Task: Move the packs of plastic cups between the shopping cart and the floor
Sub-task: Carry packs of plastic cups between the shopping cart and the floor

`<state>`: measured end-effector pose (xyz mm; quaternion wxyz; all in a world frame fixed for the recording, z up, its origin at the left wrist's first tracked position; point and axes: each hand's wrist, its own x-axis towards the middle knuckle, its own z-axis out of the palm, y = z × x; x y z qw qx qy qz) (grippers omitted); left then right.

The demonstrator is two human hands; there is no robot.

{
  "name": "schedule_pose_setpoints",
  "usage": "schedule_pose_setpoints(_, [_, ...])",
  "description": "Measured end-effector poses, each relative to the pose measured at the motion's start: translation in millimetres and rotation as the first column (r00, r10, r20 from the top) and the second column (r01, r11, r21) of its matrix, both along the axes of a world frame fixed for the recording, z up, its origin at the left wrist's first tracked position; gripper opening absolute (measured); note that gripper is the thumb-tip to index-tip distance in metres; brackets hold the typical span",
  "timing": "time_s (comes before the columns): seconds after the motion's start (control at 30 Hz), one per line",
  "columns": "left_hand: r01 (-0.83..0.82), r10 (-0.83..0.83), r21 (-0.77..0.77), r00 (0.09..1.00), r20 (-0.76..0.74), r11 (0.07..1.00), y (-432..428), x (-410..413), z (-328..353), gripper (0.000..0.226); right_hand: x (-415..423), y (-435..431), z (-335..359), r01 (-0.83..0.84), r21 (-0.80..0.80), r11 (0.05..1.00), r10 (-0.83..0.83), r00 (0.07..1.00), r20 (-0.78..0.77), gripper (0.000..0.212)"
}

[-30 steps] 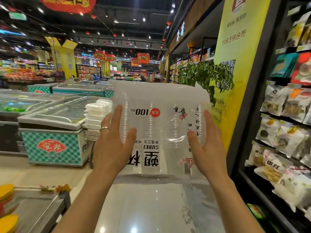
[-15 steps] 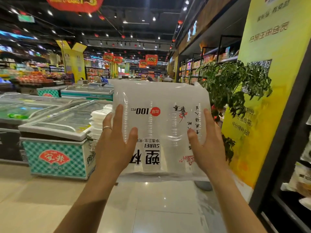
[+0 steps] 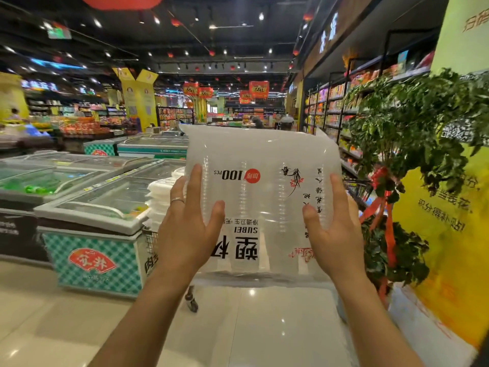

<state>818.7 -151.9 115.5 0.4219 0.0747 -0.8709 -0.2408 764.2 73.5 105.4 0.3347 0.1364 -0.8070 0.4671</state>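
Fingers point(image 3: 195, 181) of both hands straight and spread, not curled, laid flat against the pack of plastic cups point(image 3: 264, 186); left hand point(image 3: 185, 231) on its left side, right hand point(image 3: 337, 237) on its right side, backs of both hands to the camera, thumbs splayed inward onto the near face. Pack squeezed between the two hands, held upright in the air at chest height, off the floor point(image 3: 79, 327), not in the cart. Clear bag, rows of stacked clear cups visible inside, print reads upside down, "100 PCS" and "SUBEI" legible. Ring point(image 3: 177, 200) on a left-hand finger.

Shopping cart point(image 3: 151, 243) directly behind the pack, mostly hidden by it; wire side shows left of the left wrist, one wheel point(image 3: 191, 303) on the floor under the pack. Stack of white containers point(image 3: 158, 197) in the cart, just left of the pack. Freezer chest point(image 3: 90, 234) with glass lids and green check front stands left of the cart, more freezers behind it. Potted plant point(image 3: 410, 133) with red ribbon point(image 3: 387, 229) right of the pack, against a yellow pillar point(image 3: 455, 221). Stocked shelves point(image 3: 330, 107) run along the right wall behind. Glossy tiled floor below the forearms
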Motion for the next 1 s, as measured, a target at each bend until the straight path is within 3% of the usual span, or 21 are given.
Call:
schedule_pose_setpoints(0.27, [-0.051, 0.051, 0.017, 0.999, 0.016, 0.999, -2.0, -164.3, 10.2, 0.071, -176.9, -7.1, 7.8, -0.051, -0.014, 0.999, 0.051, 0.999, 0.014, 0.067])
schedule_pose_setpoints(0.6, [-0.046, 0.045, 0.030, 0.999, 0.018, 0.998, -29.9, -312.4, -3.2, 0.069, -325.3, -32.7, 0.5, -0.071, 0.001, 0.997, 0.071, 0.997, 0.020, 0.067])
schedule_pose_setpoints(1.0, [-0.023, 0.023, 0.052, 1.000, 0.005, 0.998, -121.3, -524.0, -11.1, 0.071, -531.1, -125.5, -5.9, -0.032, -0.002, 0.999, 0.032, 0.999, 0.004, 0.067])
